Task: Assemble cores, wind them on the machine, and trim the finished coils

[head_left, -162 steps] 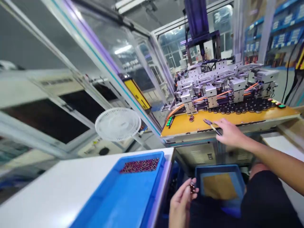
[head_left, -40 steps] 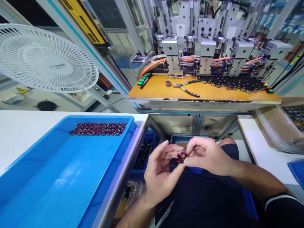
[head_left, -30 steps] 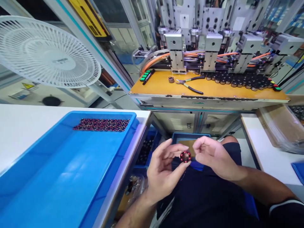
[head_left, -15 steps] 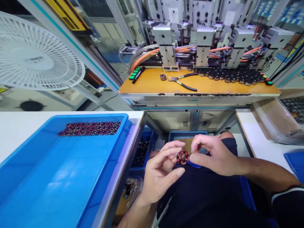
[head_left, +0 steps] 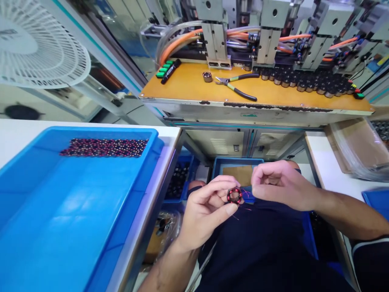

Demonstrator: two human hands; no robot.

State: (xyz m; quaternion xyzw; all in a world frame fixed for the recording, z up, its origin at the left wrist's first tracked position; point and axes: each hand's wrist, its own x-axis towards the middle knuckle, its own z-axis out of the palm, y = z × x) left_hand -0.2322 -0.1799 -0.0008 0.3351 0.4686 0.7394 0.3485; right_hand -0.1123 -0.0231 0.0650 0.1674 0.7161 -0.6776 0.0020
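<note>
Between the thumb and fingers of my left hand (head_left: 209,207) is a small ring-shaped motor stator (head_left: 234,196) with red copper windings, its open face toward me. Thin loose wires (head_left: 245,193) stick out from its right side and below it. My right hand (head_left: 281,184) hovers just to the right, apart from the stator, with thumb and fingers closed together. Whether a wire end is pinched in those fingers cannot be made out. Both hands are above my lap.
A large blue tray (head_left: 133,194) with rows of stators (head_left: 105,147) stands on the left table. Ahead, a machine's orange ledge (head_left: 179,87) carries cutting pliers (head_left: 237,84), one stator (head_left: 207,76), a black marker (head_left: 171,71) and many dark parts (head_left: 310,81). A fan (head_left: 45,48) stands left.
My right hand has drawn away from the stator to the right, and loose wires now show beside it. The stator remains in my left hand. The view has tipped downward.
</note>
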